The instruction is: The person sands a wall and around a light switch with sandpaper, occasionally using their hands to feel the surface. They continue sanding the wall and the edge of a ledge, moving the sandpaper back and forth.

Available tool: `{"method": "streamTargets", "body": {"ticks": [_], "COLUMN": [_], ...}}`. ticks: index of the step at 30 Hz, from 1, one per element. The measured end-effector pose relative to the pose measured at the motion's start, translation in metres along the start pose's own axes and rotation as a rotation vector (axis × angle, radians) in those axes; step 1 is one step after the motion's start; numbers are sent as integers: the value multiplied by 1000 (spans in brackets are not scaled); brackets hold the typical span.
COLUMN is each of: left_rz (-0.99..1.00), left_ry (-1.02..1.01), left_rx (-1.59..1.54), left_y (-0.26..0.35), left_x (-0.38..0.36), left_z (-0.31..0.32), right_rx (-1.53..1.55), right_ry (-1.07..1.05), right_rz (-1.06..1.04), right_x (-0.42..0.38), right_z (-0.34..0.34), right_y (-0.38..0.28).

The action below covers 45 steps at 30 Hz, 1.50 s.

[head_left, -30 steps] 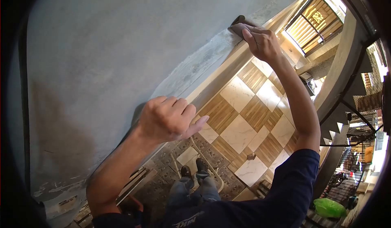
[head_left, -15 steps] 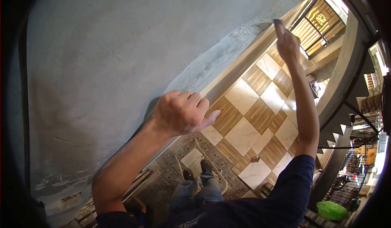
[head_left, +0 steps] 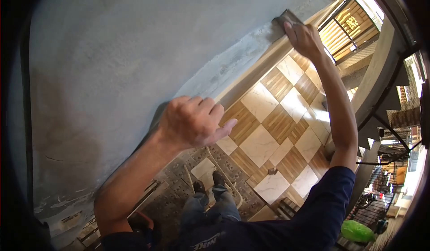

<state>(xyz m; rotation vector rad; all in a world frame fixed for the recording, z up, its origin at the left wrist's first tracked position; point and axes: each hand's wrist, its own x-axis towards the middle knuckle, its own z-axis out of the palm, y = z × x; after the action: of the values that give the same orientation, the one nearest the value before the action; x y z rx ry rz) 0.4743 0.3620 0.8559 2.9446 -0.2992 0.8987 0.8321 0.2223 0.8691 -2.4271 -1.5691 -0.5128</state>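
Observation:
My right hand (head_left: 305, 39) grips a dark flat scraper-like tool (head_left: 289, 20), its face against the lower part of the grey plastered wall (head_left: 121, 49), just above a pale ledge (head_left: 251, 74). A rough, lighter strip of plaster (head_left: 224, 69) runs along the wall between my two hands. My left hand (head_left: 190, 121) is near the wall beside the ledge, fingers curled and thumb stretched out. Its palm side is hidden, so I cannot make out anything held in it.
Below lies a checkered floor (head_left: 260, 101) of white and wood-patterned tiles. My shoes (head_left: 218, 178) stand over patterned grey flooring. A slatted gate (head_left: 349, 29) is at the upper right, with a green plastic bag (head_left: 357, 231) at the lower right.
My right hand has turned and moved left onto the wall, and more of the tool's face shows. My left hand has shifted slightly left in view.

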Motion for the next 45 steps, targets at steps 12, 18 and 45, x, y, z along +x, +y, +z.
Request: {"method": "streamTargets", "body": {"ticks": [12, 18, 45], "left_rz": [12, 27, 14], "left_ry": [0, 17, 93], "left_rx": [27, 11, 26], "left_y": [-2, 0, -2], "left_x": [5, 2, 1], "left_z": [-5, -9, 1], "right_rx": [-99, -100, 215], "right_ry": [77, -119, 235], "right_rz": [191, 299, -110], "right_x": [1, 14, -40], "right_z": [19, 2, 2], "right_y": [-50, -4, -118]}}
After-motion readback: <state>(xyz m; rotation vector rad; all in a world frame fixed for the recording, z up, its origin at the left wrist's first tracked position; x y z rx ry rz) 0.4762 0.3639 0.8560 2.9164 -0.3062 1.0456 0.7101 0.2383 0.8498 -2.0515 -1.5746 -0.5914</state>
